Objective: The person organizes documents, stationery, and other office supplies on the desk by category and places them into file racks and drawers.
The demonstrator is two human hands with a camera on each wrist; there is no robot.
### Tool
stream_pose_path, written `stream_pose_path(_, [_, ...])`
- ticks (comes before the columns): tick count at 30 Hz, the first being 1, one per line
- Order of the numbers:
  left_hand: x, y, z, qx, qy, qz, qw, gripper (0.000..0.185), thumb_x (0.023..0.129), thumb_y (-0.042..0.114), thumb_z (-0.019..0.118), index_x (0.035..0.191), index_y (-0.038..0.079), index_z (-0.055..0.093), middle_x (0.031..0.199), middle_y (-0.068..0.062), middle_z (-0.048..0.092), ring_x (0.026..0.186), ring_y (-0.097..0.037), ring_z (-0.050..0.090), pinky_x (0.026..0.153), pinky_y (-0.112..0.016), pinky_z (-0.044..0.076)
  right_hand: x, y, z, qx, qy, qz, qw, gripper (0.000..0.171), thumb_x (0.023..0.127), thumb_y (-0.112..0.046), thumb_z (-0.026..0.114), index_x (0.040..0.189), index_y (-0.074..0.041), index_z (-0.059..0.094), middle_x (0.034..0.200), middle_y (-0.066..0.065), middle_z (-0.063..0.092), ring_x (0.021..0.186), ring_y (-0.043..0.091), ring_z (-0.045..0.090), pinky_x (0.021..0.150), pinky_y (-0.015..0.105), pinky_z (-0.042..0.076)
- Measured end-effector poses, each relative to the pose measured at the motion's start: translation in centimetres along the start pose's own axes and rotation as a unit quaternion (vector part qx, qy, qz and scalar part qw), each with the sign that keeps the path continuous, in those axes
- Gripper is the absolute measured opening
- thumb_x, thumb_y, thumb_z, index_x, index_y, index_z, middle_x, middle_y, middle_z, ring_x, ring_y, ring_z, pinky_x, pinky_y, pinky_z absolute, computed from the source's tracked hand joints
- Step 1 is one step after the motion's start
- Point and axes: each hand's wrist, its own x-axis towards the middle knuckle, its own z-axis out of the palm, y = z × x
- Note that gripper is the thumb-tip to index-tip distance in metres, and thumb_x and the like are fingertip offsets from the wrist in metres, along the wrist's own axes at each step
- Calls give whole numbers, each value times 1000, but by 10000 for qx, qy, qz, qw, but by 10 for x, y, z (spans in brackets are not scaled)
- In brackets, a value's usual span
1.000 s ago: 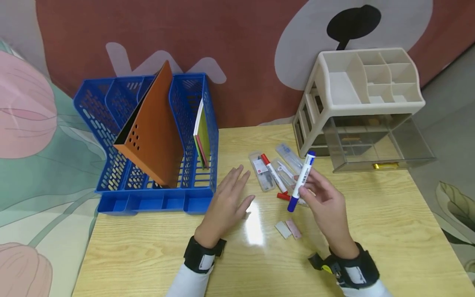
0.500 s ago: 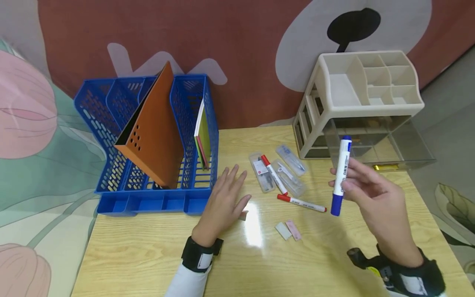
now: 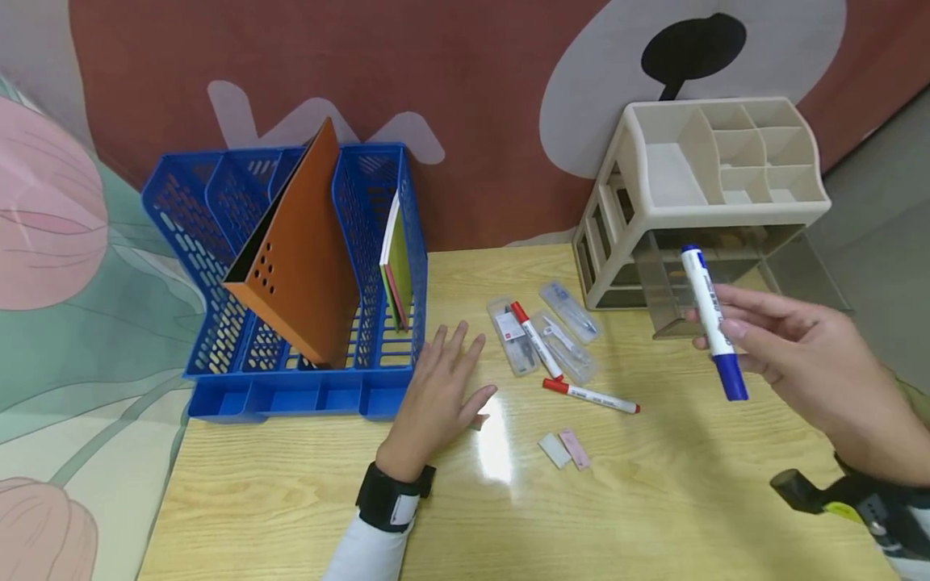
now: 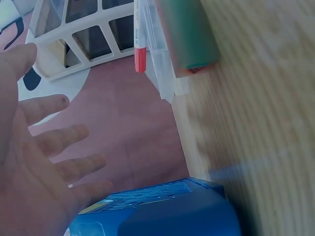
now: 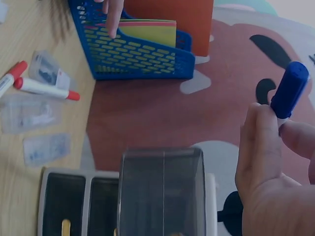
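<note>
Pinched in the right hand point(image 3: 821, 355) near the open drawer point(image 3: 663, 282), the tilted marker point(image 3: 706, 303) could catch the drawer's rim if carried too low, while the left hand point(image 3: 436, 395) lies spread beside the blue rack point(image 3: 417, 266).

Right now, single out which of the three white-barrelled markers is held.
The white marker with blue ends, held in the right hand; the two white markers with red ends lie unheld.

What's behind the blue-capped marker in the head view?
Fingertips of the right hand and an open, clear drawer. Hand and marker cover part of that drawer; what lies there can't be seen.
</note>
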Motion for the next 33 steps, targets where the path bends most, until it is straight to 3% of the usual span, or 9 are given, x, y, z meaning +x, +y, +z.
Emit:
stream_pose_path(3, [0, 1, 0, 19, -102, -15, 9999, 71, 102, 53, 57, 160, 17, 40, 169, -15, 30, 156, -43, 25, 120, -65, 31, 11, -6, -16, 296, -151, 387, 9987, 38, 106, 1, 50, 138, -12, 66, 120, 6, 77, 102, 20, 77, 76, 27, 62])
stream_pose_path(6, [0, 1, 0, 39, -131, -14, 9999, 72, 102, 54, 57, 160, 17, 39, 169, -14, 29, 156, -43, 24, 122, -64, 29, 23, -11, -31, 107, -277, 656, 9974, 38, 107, 1, 48, 131, -18, 71, 117, 4, 78, 99, 20, 77, 74, 28, 62])
stream_pose_path(10, [-1, 1, -1, 47, -124, -1, 9999, 73, 102, 55, 57, 161, 17, 39, 170, -14, 28, 157, -42, 23, 121, -64, 30, 35, -16, -44, -533, -229, 938, 9939, 37, 107, -3, 51, 124, -26, 74, 113, 1, 79, 96, 17, 78, 73, 28, 63])
stream_pose_path(19, [-2, 2, -2, 72, -75, 40, 9999, 73, 101, 56, 57, 160, 16, 40, 169, -14, 31, 156, -43, 25, 121, -64, 30, 57, -29, -54, -1856, -233, 1373, 9727, 33, 109, -18, 53, 114, -45, 72, 105, -6, 80, 91, 13, 77, 71, 30, 63])
stream_pose_path(33, [-1, 2, -4, 69, 43, 132, 9999, 72, 100, 57, 57, 157, 16, 45, 166, -12, 37, 154, -45, 28, 120, -64, 31, 89, -28, -54, -1937, -645, 1604, 9657, 28, 108, -21, 56, 107, -44, 71, 104, -8, 77, 93, 14, 77, 78, 31, 64])
